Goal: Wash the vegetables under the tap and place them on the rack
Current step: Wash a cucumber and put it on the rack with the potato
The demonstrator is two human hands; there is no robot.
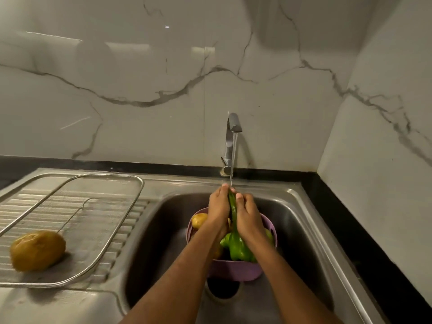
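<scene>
Both hands, left hand (218,206) and right hand (247,213), have fingers (239,197) wrapped round a long green vegetable (232,203) under the tap (233,127); wet and light, likely slippery, so hold its middle; a potato (37,250) lies on the rack (131,206), far left of the fingers

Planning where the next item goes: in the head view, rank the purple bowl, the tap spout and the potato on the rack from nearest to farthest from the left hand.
From the left hand:
1. Purple bowl, directly beneath, in the sink.
2. Tap spout, above and behind.
3. Potato on the rack, far left on the drainboard.
</scene>
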